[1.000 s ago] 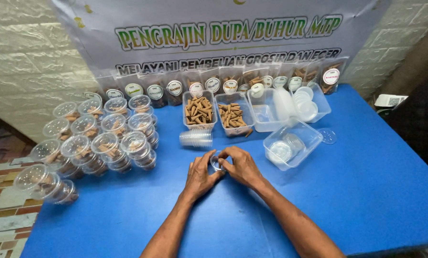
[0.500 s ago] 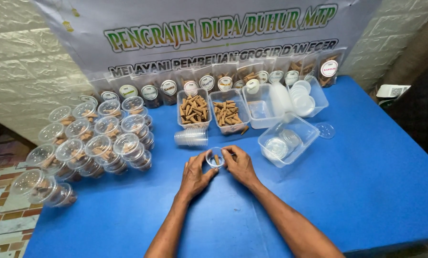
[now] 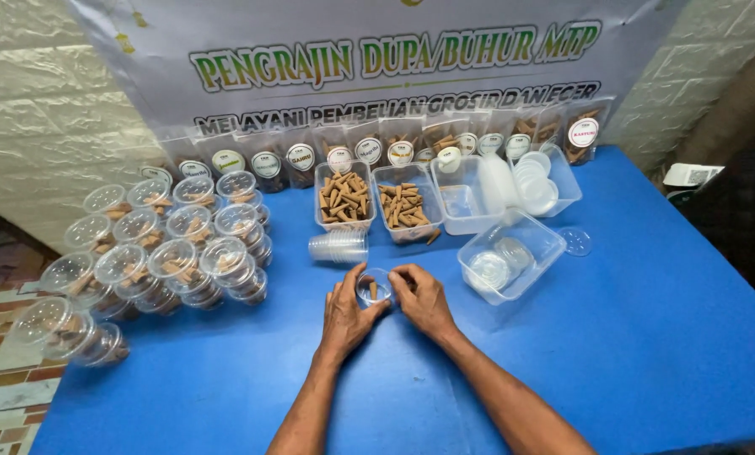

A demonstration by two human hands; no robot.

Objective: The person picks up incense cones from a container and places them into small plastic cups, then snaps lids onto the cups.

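Blue table is carrying everything; a banner is hanging behind it. Stacks of filled lidded cups are crowding the table's left side. Two tubs of brown cones are sitting mid-back, with a tub of lids to their right and another clear tub nearer. A short stack of empty cups is lying on its side just behind the hands.

Left hand and right hand are closing in on one small clear cup resting on the table centre, fingertips pinching its rim from both sides, thumbs touching it. A few brown cones seem to be sitting inside; lid on or off, cannot tell.

Cup is looking thin, light plastic: likely flexing and cracking if squeezed, and slippery. Best hold is probably at the rim, where it is stiffest, both sides evenly, keeping it upright so the cones are not spilling.
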